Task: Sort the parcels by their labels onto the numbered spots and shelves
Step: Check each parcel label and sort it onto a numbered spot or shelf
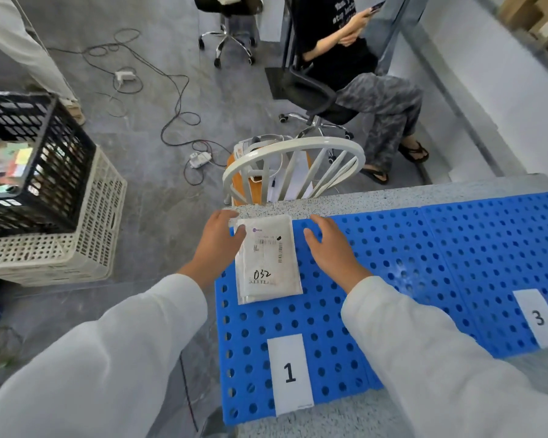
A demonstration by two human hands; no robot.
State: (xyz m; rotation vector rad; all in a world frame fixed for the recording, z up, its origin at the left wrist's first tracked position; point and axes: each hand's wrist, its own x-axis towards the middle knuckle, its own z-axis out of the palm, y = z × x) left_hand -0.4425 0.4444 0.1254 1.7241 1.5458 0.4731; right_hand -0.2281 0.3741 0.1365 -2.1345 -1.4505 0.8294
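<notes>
A flat white parcel [268, 259] with a barcode label and the handwritten number 032 lies on the blue perforated mat [408, 263], above the white card marked 1 [290, 373]. My left hand [217, 245] touches the parcel's upper left corner, thumb on its top edge. My right hand [329, 248] hovers just right of the parcel with fingers spread, apart from it. A second white card marked 3 [537, 317] lies further right on the mat.
The speckled counter edge [361, 197] runs behind the mat. A white chair back [293, 167] stands beyond it. To the left, a black crate [29, 159] holding parcels sits on a beige crate [76, 248]. A seated person [361, 74] and floor cables [171, 99] lie behind.
</notes>
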